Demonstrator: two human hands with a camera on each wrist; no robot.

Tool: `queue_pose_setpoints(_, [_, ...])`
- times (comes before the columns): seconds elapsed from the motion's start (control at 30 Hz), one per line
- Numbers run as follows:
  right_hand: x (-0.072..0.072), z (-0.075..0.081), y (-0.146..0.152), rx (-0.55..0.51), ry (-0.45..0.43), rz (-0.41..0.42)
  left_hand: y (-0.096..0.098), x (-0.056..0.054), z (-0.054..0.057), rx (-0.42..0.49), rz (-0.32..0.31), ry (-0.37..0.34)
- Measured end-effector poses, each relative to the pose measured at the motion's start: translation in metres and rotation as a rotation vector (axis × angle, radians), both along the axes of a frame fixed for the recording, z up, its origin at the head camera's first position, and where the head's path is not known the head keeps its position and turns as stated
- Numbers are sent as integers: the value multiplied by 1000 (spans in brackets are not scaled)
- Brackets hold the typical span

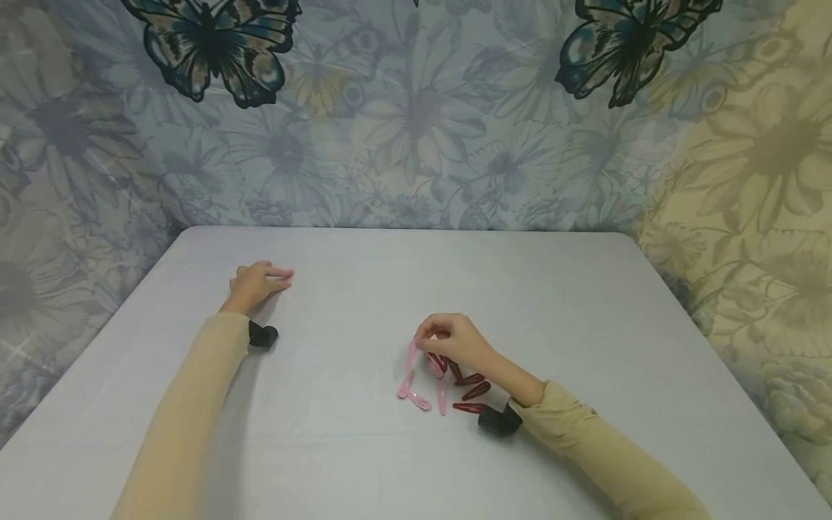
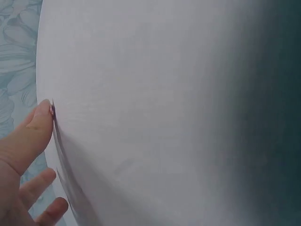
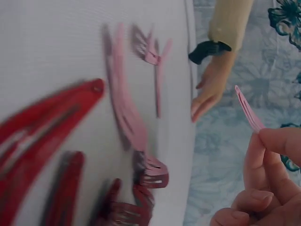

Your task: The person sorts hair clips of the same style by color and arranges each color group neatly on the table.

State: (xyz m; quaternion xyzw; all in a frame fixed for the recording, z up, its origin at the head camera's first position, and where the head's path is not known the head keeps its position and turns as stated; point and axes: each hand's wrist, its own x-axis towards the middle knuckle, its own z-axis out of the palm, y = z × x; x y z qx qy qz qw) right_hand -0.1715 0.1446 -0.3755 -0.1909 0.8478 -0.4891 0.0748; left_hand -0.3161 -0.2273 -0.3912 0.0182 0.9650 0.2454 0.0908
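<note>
My right hand [image 1: 458,339] pinches a pink snap hair clip [image 3: 248,111] between thumb and fingertips, above a small group of clips. Around it on the white table lie pink hair clips [image 1: 419,401] and several dark red hair clips [image 1: 477,391]. Blurred pink clips [image 3: 124,94] and a large red clip [image 3: 51,122] show close up in the right wrist view. My left hand [image 1: 255,284] is farther off at the left, its thumb and fingers stretched out at the table surface. A tiny dark pinkish spot shows at its thumb tip in the left wrist view, too small to identify.
The white table [image 1: 338,462] reaches back to a wall covering [image 1: 416,130] with flowers and butterflies. Each wrist wears a black device, the left device [image 1: 263,336] and the right device [image 1: 500,420]. Part of the left wrist view is dark and blurred.
</note>
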Motion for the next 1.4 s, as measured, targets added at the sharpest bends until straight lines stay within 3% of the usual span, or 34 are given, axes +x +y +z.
queue_pose_setpoints(0.33, [-13,6,-2,-26,-160,46,-2,0,5,4,-3,-60])
queue_pose_setpoints(0.5, [-19,8,-3,-15,-156,71,-2,-1,6,11,-24,-58])
queue_pose_setpoints(0.77, [-36,28,-13,66,-214,25,-2,0,7,12,-30,-52])
queue_pose_setpoints(0.97, [-48,31,-30,109,-222,12,0,1,8,-23,-13,-39])
queue_pose_setpoints(1.23, [-65,33,-54,94,-225,-8,1,-1,6,-12,-2,-85])
queue_pose_setpoints(1.4, [-75,37,-66,32,-243,-43,-1,0,6,24,-8,-60])
